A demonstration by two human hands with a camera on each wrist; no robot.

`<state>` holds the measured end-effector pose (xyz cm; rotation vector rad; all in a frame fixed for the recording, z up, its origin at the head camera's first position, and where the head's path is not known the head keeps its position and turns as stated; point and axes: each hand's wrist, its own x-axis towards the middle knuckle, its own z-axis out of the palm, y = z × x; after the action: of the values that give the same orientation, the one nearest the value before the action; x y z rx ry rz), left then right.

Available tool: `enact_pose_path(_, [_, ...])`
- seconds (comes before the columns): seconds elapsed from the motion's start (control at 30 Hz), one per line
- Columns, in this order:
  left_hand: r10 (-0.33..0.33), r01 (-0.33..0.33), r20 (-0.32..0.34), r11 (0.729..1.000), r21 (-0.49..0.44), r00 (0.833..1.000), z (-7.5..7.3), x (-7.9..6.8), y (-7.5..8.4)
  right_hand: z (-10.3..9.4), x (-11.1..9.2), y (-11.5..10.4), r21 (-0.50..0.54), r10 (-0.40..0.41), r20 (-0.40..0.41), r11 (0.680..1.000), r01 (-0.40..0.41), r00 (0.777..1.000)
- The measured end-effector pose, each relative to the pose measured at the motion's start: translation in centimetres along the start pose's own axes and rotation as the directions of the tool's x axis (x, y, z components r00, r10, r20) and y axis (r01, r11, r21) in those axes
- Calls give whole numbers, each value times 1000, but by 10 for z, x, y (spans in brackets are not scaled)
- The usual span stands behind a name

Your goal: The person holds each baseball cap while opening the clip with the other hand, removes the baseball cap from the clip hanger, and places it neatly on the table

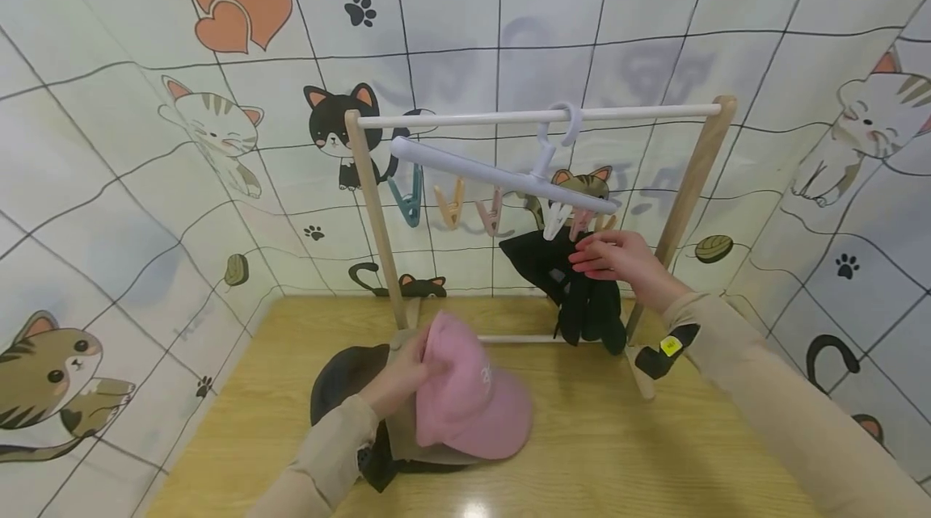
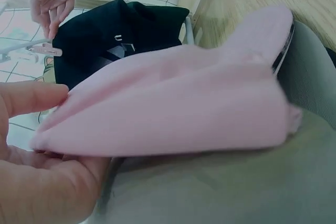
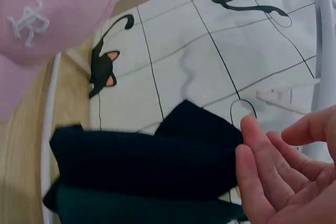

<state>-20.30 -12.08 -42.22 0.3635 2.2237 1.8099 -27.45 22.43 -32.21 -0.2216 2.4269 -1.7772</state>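
Observation:
My left hand (image 1: pixel 402 376) pinches the crown of a pink baseball cap (image 1: pixel 465 397) and holds it over a beige cap (image 1: pixel 407 425) and a dark cap (image 1: pixel 342 381). In the left wrist view, the thumb and fingers close on the edge of the pink cloth (image 2: pixel 173 108). My right hand (image 1: pixel 618 259) is beside a black cloth item (image 1: pixel 582 292) that hangs from pegs on a lavender hanger (image 1: pixel 473 172). Seen from the right wrist, its thumb stands apart from the loosely bent fingers (image 3: pixel 265 156), and the fingertips are right at the dark cloth's edge.
A rack with wooden posts (image 1: pixel 687 178) and a white top rail (image 1: pixel 451 120) carries the hanger, which slopes down to the right. Several pegs dangle from it, including a teal peg (image 1: pixel 410 196) and a white peg (image 1: pixel 556 221). A cat-print wall covering surrounds the wooden table (image 1: pixel 575 469).

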Motion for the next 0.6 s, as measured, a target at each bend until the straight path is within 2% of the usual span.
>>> enact_pose_path(0.13, [19,-20,7,1000,25,1000,-4,-4,-4,-6,0,-3,-89,-63,-143,995,50,988])
enact_pose_path(0.3, [45,-39,-45,991,126,998,-6,-9,-7,-12,7,-3,-261,-167,-293,961,89,941])
enact_pose_path(0.4, [47,-35,-65,984,177,997,-7,-14,-7,-14,13,-2,-324,-205,-315,941,98,927])
enact_pose_path(0.5, [55,-38,-68,971,236,996,-8,-18,-4,-16,20,2,-328,-205,-316,940,96,926])
enact_pose_path(0.6, [65,-34,-80,937,347,995,-10,-22,0,-18,24,6,-315,-194,-316,945,90,929])
